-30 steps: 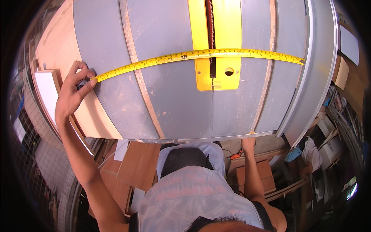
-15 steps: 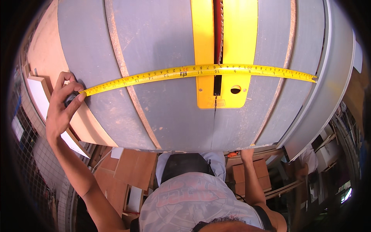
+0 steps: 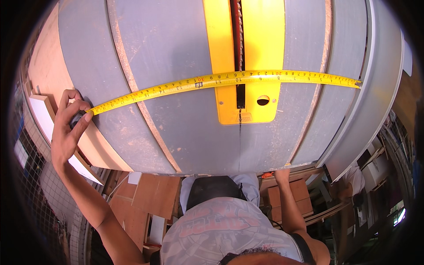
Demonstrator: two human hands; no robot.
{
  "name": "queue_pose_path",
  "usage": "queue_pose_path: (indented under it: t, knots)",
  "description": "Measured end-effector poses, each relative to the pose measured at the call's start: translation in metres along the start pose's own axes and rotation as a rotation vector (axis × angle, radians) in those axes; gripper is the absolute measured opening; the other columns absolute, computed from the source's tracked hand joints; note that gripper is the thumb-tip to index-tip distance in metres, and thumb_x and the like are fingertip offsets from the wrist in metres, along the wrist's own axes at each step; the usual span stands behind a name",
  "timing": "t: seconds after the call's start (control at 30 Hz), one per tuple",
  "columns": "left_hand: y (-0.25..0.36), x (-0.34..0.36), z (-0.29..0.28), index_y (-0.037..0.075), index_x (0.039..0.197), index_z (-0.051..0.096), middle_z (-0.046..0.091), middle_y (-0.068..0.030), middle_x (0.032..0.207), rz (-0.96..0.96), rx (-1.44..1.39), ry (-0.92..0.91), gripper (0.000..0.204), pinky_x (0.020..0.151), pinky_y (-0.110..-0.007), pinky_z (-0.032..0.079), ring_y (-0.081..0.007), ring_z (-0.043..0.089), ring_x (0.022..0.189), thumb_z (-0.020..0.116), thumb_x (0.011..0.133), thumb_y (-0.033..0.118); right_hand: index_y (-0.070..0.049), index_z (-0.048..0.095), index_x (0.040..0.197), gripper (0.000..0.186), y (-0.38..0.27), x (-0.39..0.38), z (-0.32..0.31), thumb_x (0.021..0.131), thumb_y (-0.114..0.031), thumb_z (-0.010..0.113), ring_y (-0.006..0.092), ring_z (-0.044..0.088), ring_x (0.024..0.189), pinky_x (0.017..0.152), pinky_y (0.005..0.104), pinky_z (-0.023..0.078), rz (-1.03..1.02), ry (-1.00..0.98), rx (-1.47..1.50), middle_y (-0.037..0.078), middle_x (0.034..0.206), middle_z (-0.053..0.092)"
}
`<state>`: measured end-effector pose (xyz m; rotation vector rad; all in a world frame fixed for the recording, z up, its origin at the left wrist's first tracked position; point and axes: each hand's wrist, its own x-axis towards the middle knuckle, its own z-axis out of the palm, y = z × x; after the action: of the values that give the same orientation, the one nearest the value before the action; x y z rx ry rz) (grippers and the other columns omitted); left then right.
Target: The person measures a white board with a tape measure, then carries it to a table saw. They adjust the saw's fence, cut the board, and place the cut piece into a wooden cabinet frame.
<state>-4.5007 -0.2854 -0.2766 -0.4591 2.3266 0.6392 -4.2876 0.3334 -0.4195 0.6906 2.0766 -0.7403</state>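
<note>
My left hand (image 3: 66, 132) is closed around a tape measure at the far left, its dark case mostly hidden by the fingers. Thumb and fingertips pinch the yellow blade of the tape measure (image 3: 176, 86) where it leaves the case. The tape spans the grey saw table (image 3: 190, 145) from left to right, crossing the yellow insert plate (image 3: 269, 115) just in front of the saw blade (image 3: 240, 39). Its hooked end lies by the metal fence (image 3: 375, 112) on the right. My right hand (image 3: 282, 175) is at the table's front edge, its fingers hidden beneath.
A light wooden board (image 3: 99, 148) borders the table on the left, with a white-faced panel (image 3: 43, 112) beside it. Below the front edge are brown boards (image 3: 154, 194) and a brown box (image 3: 295, 198). Wire mesh (image 3: 39, 176) stands at the left.
The whole view has shifted slightly, so the table and saw blade appear further left. My left hand still grips the tape measure, and the tape stays stretched to the fence.
</note>
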Motion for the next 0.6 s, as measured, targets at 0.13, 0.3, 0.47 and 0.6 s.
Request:
queue_pose_path:
  t: [0.13, 0.3, 0.47, 0.6]
  knots:
    - [-0.002, -0.002, 0.003, 0.005, 0.09, 0.061, 0.046, -0.0067, 0.11, 0.004, -0.008, 0.026, 0.021, 0.091, -0.038, 0.041, -0.023, 0.047, 0.107, 0.07, 0.085, 0.023, 0.006, 0.065, 0.098, 0.02, 0.004, 0.002, 0.0, 0.088, -0.01, 0.058, 0.0175, 0.06, 0.083, 0.072, 0.0357, 0.049, -0.004, -0.005, -0.007, 0.009, 0.09, 0.067]
    - [0.002, -0.001, 0.002, 0.004, 0.089, 0.061, 0.047, -0.0075, 0.107, 0.025, 0.006, 0.029, 0.022, 0.092, -0.04, 0.042, -0.0238, 0.049, 0.104, 0.07, 0.085, 0.024, 0.006, 0.065, 0.099, 0.021, -0.03, 0.0, -0.008, 0.089, -0.011, 0.058, 0.0171, 0.061, 0.083, 0.072, 0.0355, 0.049, 0.142, -0.072, -0.019, 0.009, 0.09, 0.068]
    - [0.003, 0.0, 0.002, 0.003, 0.088, 0.06, 0.046, -0.0071, 0.105, 0.029, 0.032, 0.042, 0.022, 0.09, -0.037, 0.044, -0.0228, 0.05, 0.101, 0.069, 0.085, 0.023, 0.006, 0.064, 0.091, 0.024, -0.02, 0.002, -0.003, 0.088, -0.018, 0.059, 0.0292, 0.065, 0.08, 0.071, 0.0416, 0.05, 0.025, -0.025, -0.039, 0.016, 0.081, 0.068]
    - [0.003, -0.002, 0.002, 0.002, 0.089, 0.057, 0.042, -0.0071, 0.104, 0.044, -0.079, 0.026, 0.021, 0.086, -0.033, 0.043, -0.0205, 0.049, 0.096, 0.069, 0.085, 0.019, 0.005, 0.066, 0.093, 0.025, 0.015, 0.011, 0.006, 0.085, -0.019, 0.064, 0.0319, 0.067, 0.085, 0.075, 0.0414, 0.051, -0.029, -0.028, -0.063, 0.018, 0.084, 0.07]
